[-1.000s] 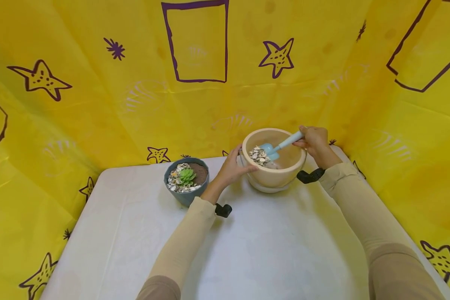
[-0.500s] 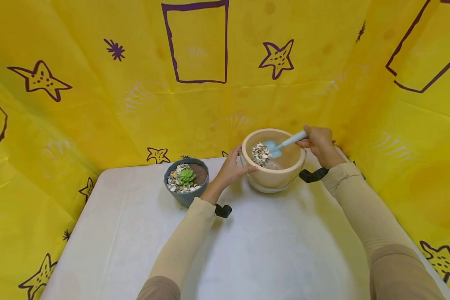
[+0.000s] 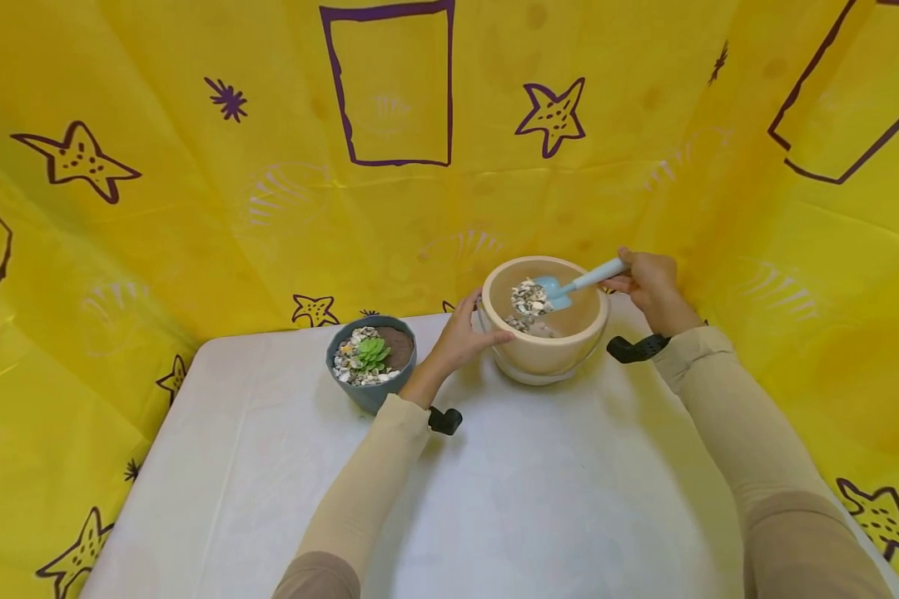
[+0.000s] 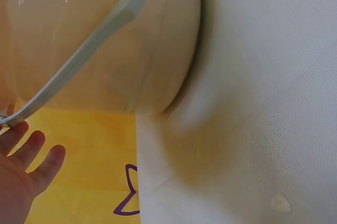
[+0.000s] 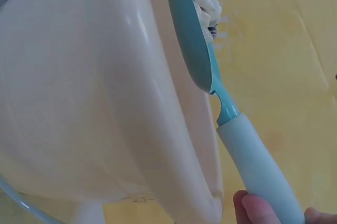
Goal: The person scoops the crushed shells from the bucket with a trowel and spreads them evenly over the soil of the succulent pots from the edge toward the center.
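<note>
My right hand [image 3: 653,284] grips the pale handle of a small light-blue trowel [image 3: 558,293]. Its scoop carries a heap of broken shells and pebbles [image 3: 530,298] and is held at the mouth of a cream bucket [image 3: 550,358]. In the right wrist view, the trowel [image 5: 195,40] slants up beside the bucket's thick rim [image 5: 152,77]. My left hand [image 3: 460,343] holds the bucket's left side, thumb at the rim. In the left wrist view, several fingers [image 4: 46,169] lie below the handle joint, and the thumb is hidden. More shells [image 3: 523,323] lie inside the bucket.
Left of my left forearm stands a blue-grey pot [image 3: 370,399] with a green succulent [image 3: 373,353], shells and brown soil. A white cloth [image 3: 270,482] covers the table. Yellow patterned sheets [image 3: 389,216] rise close behind and at both sides. A small pale piece [image 4: 281,203] lies on the cloth.
My right hand has moved right and drawn the loaded trowel up and right, away from the shells at the bucket's bottom. The left hand and the bucket have stayed in place.
</note>
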### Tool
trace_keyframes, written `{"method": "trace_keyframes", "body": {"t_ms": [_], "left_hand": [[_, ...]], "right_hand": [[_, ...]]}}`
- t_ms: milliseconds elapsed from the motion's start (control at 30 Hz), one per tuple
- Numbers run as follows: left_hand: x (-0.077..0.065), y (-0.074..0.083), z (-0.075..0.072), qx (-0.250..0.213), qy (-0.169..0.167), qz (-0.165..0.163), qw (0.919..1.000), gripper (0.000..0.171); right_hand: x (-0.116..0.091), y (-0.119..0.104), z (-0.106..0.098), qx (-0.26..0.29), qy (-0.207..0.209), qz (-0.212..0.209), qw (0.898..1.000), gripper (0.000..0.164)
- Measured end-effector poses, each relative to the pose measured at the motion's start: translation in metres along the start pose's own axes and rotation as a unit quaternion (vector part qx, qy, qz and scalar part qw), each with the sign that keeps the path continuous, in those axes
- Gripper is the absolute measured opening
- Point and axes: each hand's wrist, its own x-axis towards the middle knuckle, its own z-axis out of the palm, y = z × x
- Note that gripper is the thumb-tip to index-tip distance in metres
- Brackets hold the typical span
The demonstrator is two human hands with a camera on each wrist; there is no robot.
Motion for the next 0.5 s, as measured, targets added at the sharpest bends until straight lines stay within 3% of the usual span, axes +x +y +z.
{"method": "trace_keyframes", "body": {"t_ms": [267, 500], "left_hand": [[-0.004, 0.004, -0.003, 0.022, 0.001, 0.007, 0.9997, 0.106], [-0.010, 0.011, -0.014, 0.055, 0.000, 0.009, 0.9984, 0.100]], "right_hand": [[-0.006, -0.002, -0.006, 0.056, -0.020, -0.001, 0.998, 0.010], [-0.008, -0.004, -0.008, 0.069, -0.027, -0.007, 0.997, 0.014]]}}
